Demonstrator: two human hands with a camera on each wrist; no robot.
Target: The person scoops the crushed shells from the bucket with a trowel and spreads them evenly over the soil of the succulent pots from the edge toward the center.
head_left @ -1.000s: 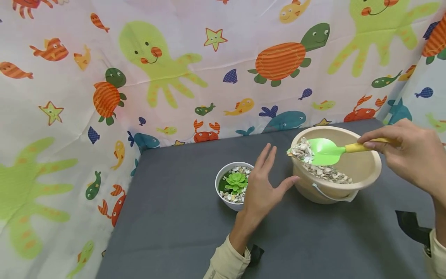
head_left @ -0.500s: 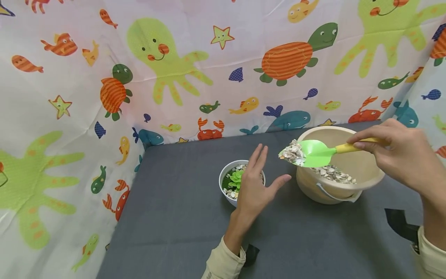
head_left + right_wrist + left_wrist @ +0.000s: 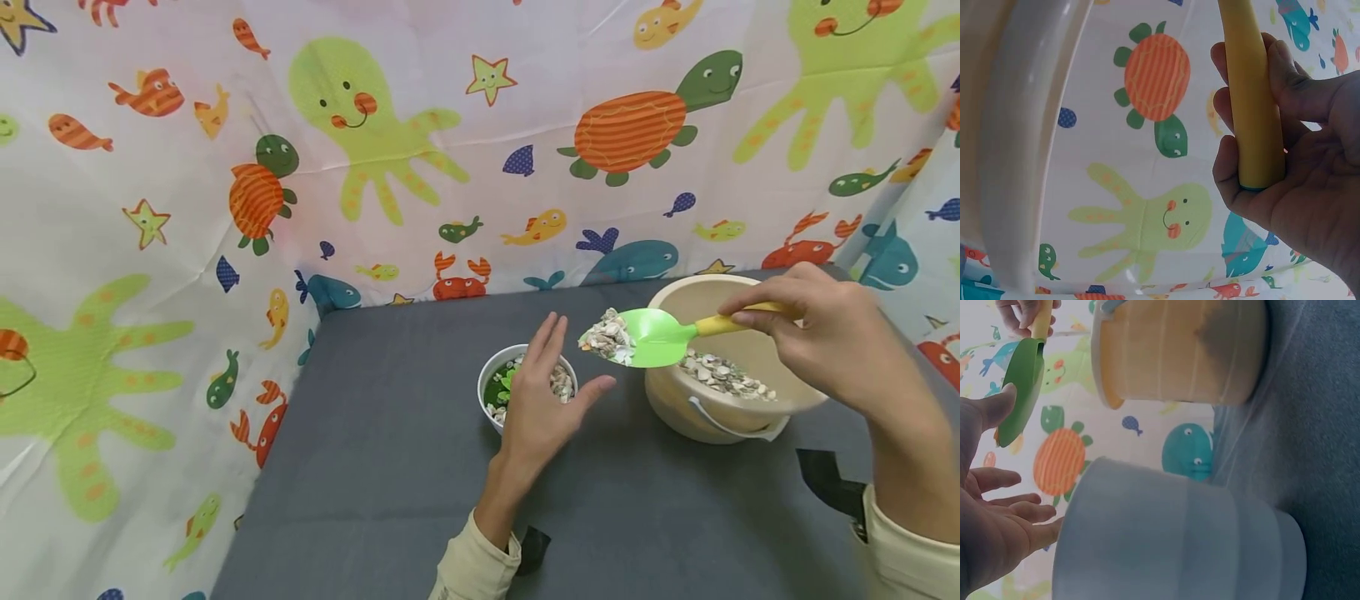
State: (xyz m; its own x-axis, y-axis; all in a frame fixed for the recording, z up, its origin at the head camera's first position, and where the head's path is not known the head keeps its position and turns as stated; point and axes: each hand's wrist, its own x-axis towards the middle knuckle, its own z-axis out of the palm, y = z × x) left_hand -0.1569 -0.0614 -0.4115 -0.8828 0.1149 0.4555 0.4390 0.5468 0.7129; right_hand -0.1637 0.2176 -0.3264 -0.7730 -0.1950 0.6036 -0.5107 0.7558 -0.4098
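My right hand (image 3: pixel 817 333) grips the yellow handle of a toy shovel (image 3: pixel 660 338) with a green blade. Pale shell-like chips (image 3: pixel 609 335) are heaped on the blade's tip, which is held in the air between bucket and pot. In the right wrist view, the fingers curl round the shovel handle (image 3: pixel 1252 106). My left hand (image 3: pixel 543 400) has its fingers spread at the near right side of a white pot (image 3: pixel 483 400), hiding part of it. Inside the pot are a green succulent (image 3: pixel 506 385) and similar chips. The left wrist view shows the fingertips right at the pot's rim (image 3: pixel 1079 487).
A cream bucket (image 3: pixel 678 408) with a thin handle stands to the right, partly filled with chips (image 3: pixel 723 377). Grey cloth (image 3: pixel 375 467) covers the table. Behind and to the left hangs a white curtain (image 3: pixel 427 108) printed with sea animals.
My right hand has carried the loaded shovel leftward, from over the bucket to near the pot. The left hand stays by the pot, covering more of it in view. The head view has shifted slightly.
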